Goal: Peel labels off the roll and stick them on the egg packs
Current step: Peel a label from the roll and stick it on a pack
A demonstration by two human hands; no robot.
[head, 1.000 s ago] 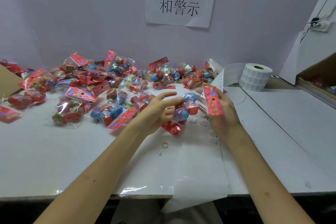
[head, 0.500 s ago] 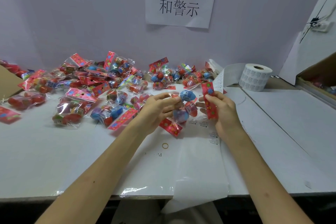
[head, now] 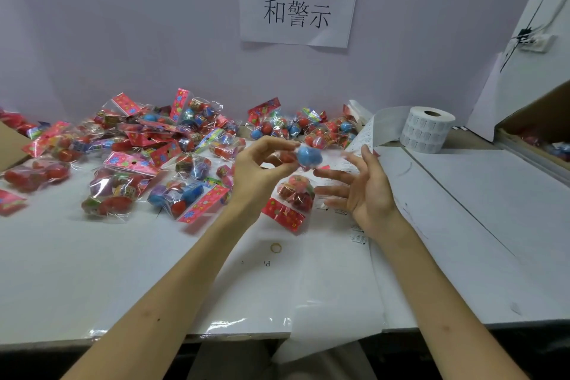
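The left hand (head: 262,170) pinches the top of an egg pack (head: 300,188), which hangs between both hands with its red header low. The right hand (head: 365,191) is spread open beside it, holding nothing. Beyond the right hand, the label roll (head: 427,129) stands on the counter (head: 92,271); more packs (head: 148,157) lie heaped beyond the left hand.
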